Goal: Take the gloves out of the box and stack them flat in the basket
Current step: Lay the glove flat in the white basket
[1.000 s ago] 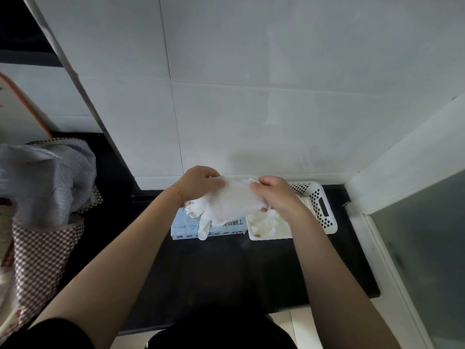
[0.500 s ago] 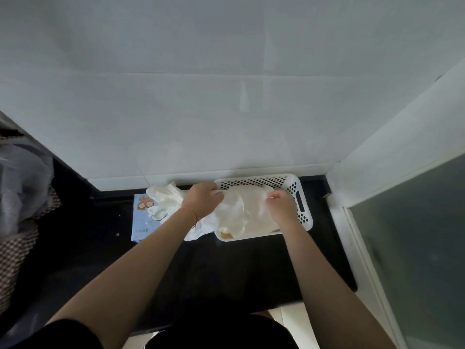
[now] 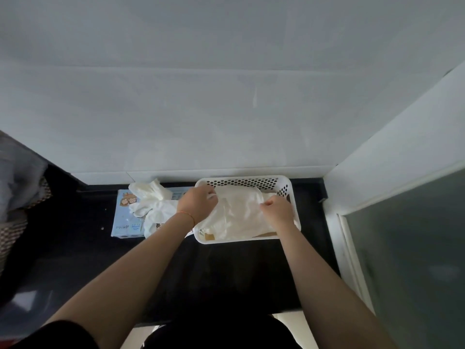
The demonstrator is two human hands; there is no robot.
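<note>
A pale blue cardboard glove box (image 3: pixel 125 217) is seen at the back left of the black worktop (image 3: pixel 226 273), with loose white gloves (image 3: pixel 153 205) spilling from it. Just beside it on the right, a thin white disposable glove (image 3: pixel 239 212) is spread over the white perforated plastic basket (image 3: pixel 284 187). Its left edge is pinched by the left hand (image 3: pixel 198 202), its right edge by the right hand (image 3: pixel 276 210), fingers curled. The glove is judged light, limp and clingy, best taken at opposite edges.

basket (image 3: pixel 251 183): white perforated plastic | gloves (image 3: pixel 236 212): thin translucent film | counter (image 3: pixel 226 270): glossy black
</note>
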